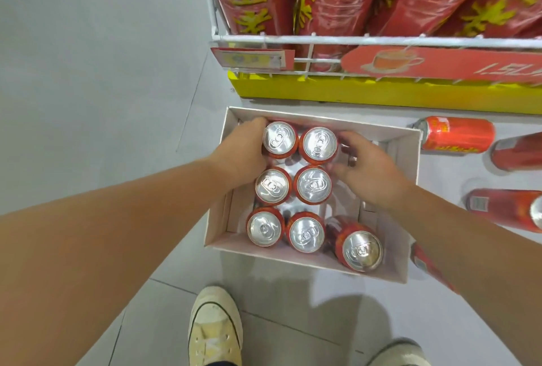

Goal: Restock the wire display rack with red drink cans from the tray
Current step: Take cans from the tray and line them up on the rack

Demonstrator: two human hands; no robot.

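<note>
Head view is showing the left hand (243, 150) curling round the far-left can (279, 139) in the tray (293, 260), while the right hand (368, 169) is touching the neighbouring can (319, 145) with loose fingers. Both hands should be squeezing inward evenly before lifting toward the wire rack (352, 40).

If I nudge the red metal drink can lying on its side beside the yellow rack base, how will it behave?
The red metal drink can lies on its round side on smooth grey floor tiles, so it would probably roll readily. It looks undented, so likely full and stiff.
</note>
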